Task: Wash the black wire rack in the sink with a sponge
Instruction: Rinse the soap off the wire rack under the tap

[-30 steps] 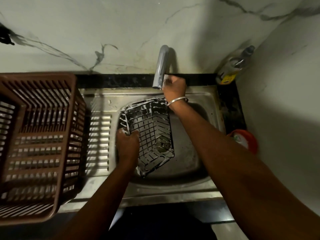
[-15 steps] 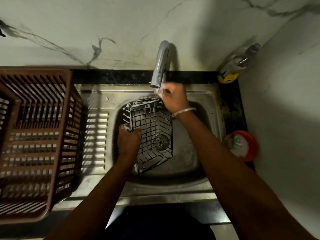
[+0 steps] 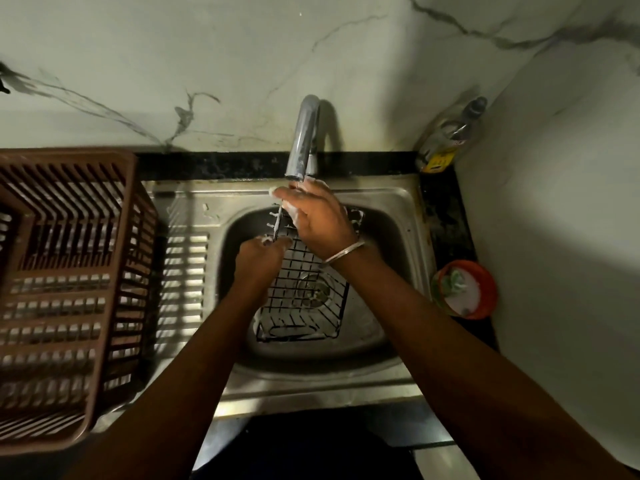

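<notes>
A black wire rack [image 3: 313, 268], rectangular and basket-shaped, is seen from above inside a stainless steel sink [image 3: 311, 384]. Its long axis runs from the near side of the basin to the far side. The open side is turned up towards the camera, and the far end is raised under a curved chrome tap [image 3: 304, 136]. White foam is spread along the rack's wires.

The rack's left rim is gripped by the left hand [image 3: 258, 261], fingers curled round the wire. The foam-covered right hand [image 3: 318, 220], a silver bangle [image 3: 344, 252] on its wrist, is laid over the far end with fingers stretched leftward. Whether wire is pinched beneath it cannot be told.

A brown slatted plastic basket [image 3: 69, 289] stands on the drainboard to the left. At the right, a clear bottle with a yellow label [image 3: 446, 140] is set in the back corner, and a round orange tub [image 3: 485, 289] lies nearer.
</notes>
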